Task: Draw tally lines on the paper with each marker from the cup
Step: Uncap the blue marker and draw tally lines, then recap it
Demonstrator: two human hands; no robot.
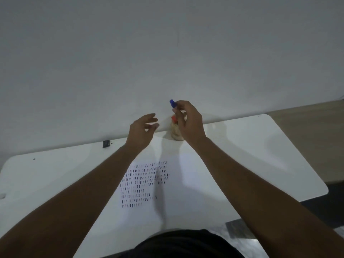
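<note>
A sheet of paper (178, 185) lies on the white table (251, 157), its left part filled with several rows of short tally lines (145, 183). At the table's far edge stands a pale cup (176, 134) with an orange-capped marker (174, 119) sticking out. My right hand (189, 121) is right above the cup, fingers shut on a blue-capped marker (172, 103) held upright; its lower part is hidden by the hand. My left hand (142, 130) hovers just left of the cup, fingers spread, holding nothing.
A small black object (106, 143) sits at the table's far edge on the left. A white wall rises directly behind the table. The table's rounded right corner (323, 189) borders a wooden floor. My dark clothing (188, 243) shows at the bottom.
</note>
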